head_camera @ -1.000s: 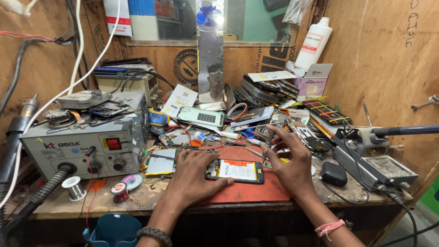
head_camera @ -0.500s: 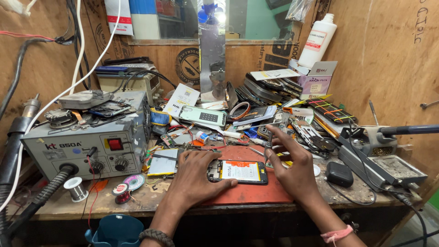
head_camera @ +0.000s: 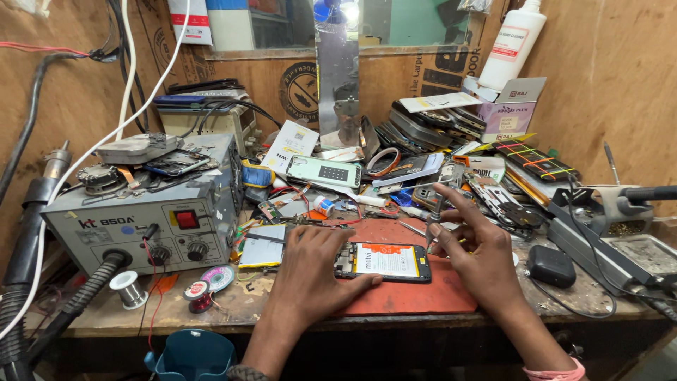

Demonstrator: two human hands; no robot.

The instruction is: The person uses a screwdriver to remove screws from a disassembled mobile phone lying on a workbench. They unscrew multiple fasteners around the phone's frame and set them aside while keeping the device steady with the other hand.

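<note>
On the red mat [head_camera: 423,296], the opened phone [head_camera: 383,262] lies back-off; left hand [head_camera: 310,271] presses it flat, right hand [head_camera: 479,257] pinches a screwdriver [head_camera: 435,219] at its edge.

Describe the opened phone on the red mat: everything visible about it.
The opened phone lies flat and lengthwise on the red work mat at the bench's front edge, back cover off. A white-and-orange battery fills most of its dark frame; a strip of exposed circuit board shows at its left end. The left hand rests on that left end, its thumb along the near edge. The right hand sits at the right end, holding a thin metal tool upright, tip at the top right corner.
</note>
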